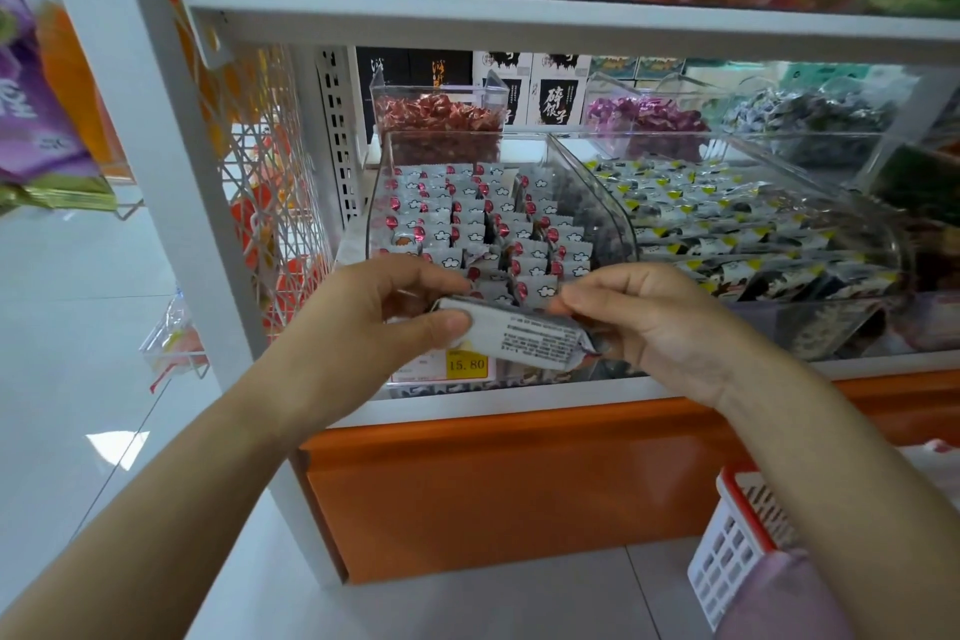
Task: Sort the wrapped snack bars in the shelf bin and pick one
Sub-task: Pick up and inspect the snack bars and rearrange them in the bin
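Two bare hands hold one white foil-wrapped snack bar [524, 335] crosswise just before the clear plastic shelf bin [621, 218], the left hand [395, 317] pinching one end and the right hand [649, 322] the other. Gripped only at its ends, the slick wrapper could slip and drop onto the neat rows of red-dotted bars [467, 218], scattering them.

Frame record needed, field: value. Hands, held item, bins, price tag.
left hand: grips the left end of the silver-grey wrapped snack bar
right hand: pinches the bar's right end
bar position: held level, in front of the bin
clear plastic shelf bin: rows of silver red-dotted wrapped bars
bin to the right: yellow-marked wrapped bars
yellow price tag: reads 15.80
white and red plastic basket: lower right
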Tool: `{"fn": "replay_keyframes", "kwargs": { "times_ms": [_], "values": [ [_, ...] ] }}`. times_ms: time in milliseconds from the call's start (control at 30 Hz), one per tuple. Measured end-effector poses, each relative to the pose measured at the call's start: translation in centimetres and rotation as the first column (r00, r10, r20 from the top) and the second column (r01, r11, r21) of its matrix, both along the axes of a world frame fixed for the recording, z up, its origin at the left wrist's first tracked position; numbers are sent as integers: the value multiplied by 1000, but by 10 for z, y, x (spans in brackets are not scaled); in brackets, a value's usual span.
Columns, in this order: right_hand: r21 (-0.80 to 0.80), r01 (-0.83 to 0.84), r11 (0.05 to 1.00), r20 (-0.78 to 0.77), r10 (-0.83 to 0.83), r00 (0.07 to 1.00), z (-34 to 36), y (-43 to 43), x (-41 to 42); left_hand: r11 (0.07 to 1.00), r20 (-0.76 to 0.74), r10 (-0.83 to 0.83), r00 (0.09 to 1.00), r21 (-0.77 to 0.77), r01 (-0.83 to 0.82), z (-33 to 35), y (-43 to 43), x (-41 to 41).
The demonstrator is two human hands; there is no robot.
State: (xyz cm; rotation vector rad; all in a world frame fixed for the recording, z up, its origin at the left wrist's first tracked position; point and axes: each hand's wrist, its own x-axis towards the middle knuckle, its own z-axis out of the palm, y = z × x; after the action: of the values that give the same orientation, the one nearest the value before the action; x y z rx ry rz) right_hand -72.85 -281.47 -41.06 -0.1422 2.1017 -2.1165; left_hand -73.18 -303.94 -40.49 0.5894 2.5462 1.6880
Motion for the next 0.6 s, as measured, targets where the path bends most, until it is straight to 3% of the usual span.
{"fn": "replay_keyframes", "kwargs": {
  "times_ms": [167,267,333,400,467,500,567,600],
  "values": [
    [-57,-18,998,-60,15,998,-4,2,-1,997,26,38,999,72,-40,-2,0,-2],
    [-119,-114,986,-126,99,987,-5,2,1,987,24,103,994,125,-105,-4,-1,-4],
    [1,-144,990,-189,142,972,-7,0,2,983,11,136,991,124,-136,-5,0,-4],
    [136,-69,988,-271,104,957,-10,-4,2,985,-14,141,990,106,-139,-4,1,-3],
    [81,31,996,-331,-3,944,-11,-9,0,984,-135,178,975,16,-178,-3,-1,-6],
    [9,73,997,-334,-66,940,-11,-10,-3,965,-266,219,939,-84,-249,-2,-4,-11],
    [-140,146,979,-317,-184,930,-9,-9,-7,855,-540,239,807,-278,-438,1,-13,-24],
    [-177,172,969,-316,-222,923,-7,-9,-9,801,-592,212,777,-350,-485,3,-16,-30]
  ]
}}
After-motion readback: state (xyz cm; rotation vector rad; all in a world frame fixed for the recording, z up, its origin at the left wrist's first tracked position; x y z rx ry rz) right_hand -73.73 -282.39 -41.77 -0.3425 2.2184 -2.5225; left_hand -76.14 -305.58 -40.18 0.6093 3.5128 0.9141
